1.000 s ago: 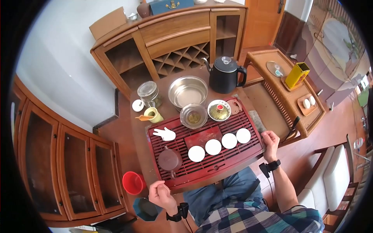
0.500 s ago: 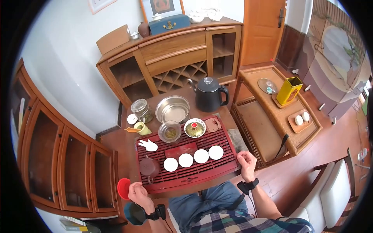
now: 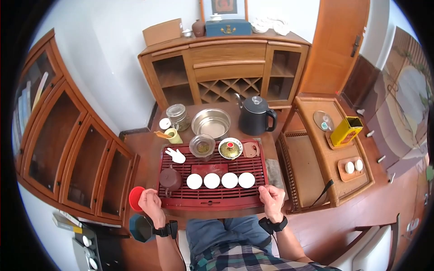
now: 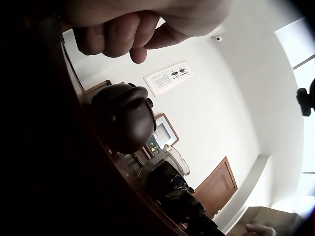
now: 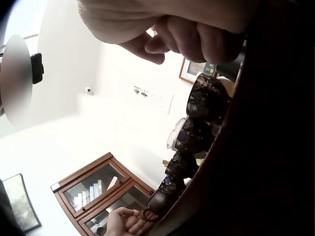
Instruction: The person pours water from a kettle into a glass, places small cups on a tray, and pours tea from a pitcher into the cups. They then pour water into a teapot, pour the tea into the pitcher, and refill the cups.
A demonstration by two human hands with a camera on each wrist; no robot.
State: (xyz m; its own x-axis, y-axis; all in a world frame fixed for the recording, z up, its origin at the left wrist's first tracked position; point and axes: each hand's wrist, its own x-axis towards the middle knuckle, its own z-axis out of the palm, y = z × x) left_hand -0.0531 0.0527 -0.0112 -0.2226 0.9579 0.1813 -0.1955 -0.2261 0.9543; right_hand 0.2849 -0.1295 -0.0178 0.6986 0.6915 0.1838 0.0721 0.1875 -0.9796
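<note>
A red slatted tea tray lies on the table. My left hand rests by its front left corner, fingers loosely curled and holding nothing, near the brown teapot. At the front right corner my right hand lies likewise, empty. Several white-topped cups stand in a row between the hands. Behind them are a glass bowl, a lidded bowl and a white hand-shaped piece. The left wrist view shows the teapot below the curled fingers; the right wrist view shows dark patterned cups.
Behind the tray stand a steel basin, a black kettle, a glass jar and a green holder. A red bin is beside my left hand. A wicker cart with a yellow tin stands right.
The head view has tilted up and swung round, showing more of the wall and cabinets. Both hands stay by the tray's front corners, still holding nothing.
</note>
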